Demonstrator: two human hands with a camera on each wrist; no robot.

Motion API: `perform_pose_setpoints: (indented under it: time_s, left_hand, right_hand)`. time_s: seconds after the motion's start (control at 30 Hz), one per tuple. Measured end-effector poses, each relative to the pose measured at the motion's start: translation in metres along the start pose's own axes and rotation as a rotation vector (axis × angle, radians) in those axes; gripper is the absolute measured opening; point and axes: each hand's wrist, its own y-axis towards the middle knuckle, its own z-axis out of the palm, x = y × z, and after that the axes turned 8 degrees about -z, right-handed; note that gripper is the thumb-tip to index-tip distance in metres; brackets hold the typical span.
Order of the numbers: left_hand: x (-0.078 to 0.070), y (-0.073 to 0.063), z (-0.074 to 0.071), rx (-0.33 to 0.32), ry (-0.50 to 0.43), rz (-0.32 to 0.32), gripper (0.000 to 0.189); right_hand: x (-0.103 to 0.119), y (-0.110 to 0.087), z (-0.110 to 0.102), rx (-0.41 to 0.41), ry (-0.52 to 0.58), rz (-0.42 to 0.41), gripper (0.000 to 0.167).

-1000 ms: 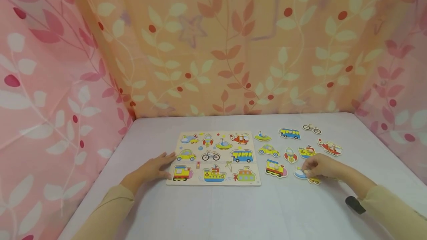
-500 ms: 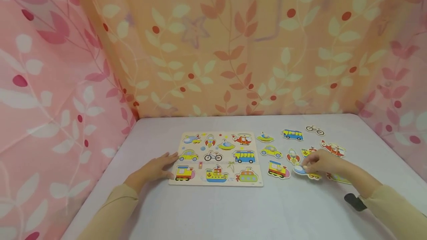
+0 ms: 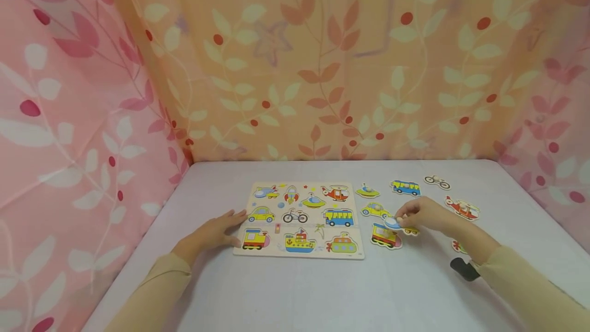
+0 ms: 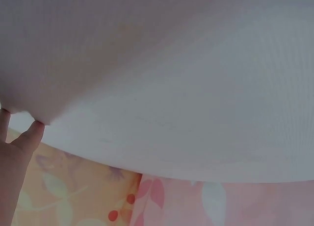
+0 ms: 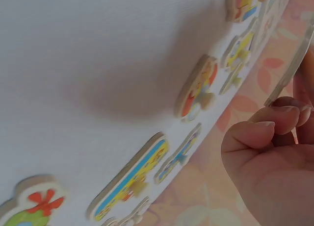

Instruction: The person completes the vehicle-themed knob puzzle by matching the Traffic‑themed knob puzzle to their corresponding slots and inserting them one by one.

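First, at far left, pink leaf-print curtain [image 3: 74,132], then the slanting left edge of white tabletop [image 3: 276,291]. Inward from there, left hand [image 3: 214,232] with loosely extended fingers, nothing in grasp, fingertips at the left edge of puzzle board [image 3: 317,215]. On the board, three rows of vehicle pictures [image 3: 295,215]. By its lower right corner, tiny marks [image 3: 359,253], too small to read. Before its front edge, a broad stretch of white tabletop; past its right edge, only a narrow strip. Then saucer piece [image 3: 367,191], car piece [image 3: 372,209] and train piece [image 3: 384,239], just beside one another. Overlapping the train piece in the head view, airplane piece [image 3: 392,223], slightly tilted, pinched between thumb and fingers of right hand [image 3: 424,215]. Behind, bus piece [image 3: 405,187]. Farther right, bicycle piece [image 3: 437,182] near the far edge, submarine piece [image 3: 456,246] partly behind forearm [image 3: 484,244], helicopter piece [image 3: 462,209]. At right cuff [image 3: 507,273], dark object [image 3: 464,269], kind unclear. Beyond helicopter piece, wider room up to the tabletop's right edge.
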Motion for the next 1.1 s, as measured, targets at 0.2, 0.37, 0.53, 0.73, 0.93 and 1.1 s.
perform_pose_setpoints:
  time_s: [0.2,0.37,0.53,0.73,0.93,1.1]
  left_hand:
    - [0.000,0.002,-0.001,-0.001,-0.001,-0.005,0.083]
    - [0.001,0.000,0.002,0.005,-0.019,0.012,0.083]
    - [0.004,0.000,0.006,0.004,-0.014,0.016,0.084]
    - [0.004,0.003,0.004,0.000,-0.012,-0.013,0.085]
    - [0.002,0.003,0.003,0.005,-0.014,-0.032,0.085]
    - [0.002,0.004,0.002,0.001,-0.009,-0.034,0.086]
  right_hand:
    - [0.016,0.010,0.005,-0.015,0.014,-0.006,0.023]
    - [0.023,0.015,0.012,-0.040,0.016,0.030,0.026]
    - [0.025,0.019,0.019,-0.065,0.025,0.061,0.027]
    - [0.032,0.027,0.023,-0.080,0.004,0.022,0.025]
    - [0.038,0.036,0.027,-0.088,-0.003,0.029,0.026]
    - [0.044,0.039,0.028,-0.084,0.009,0.024,0.026]
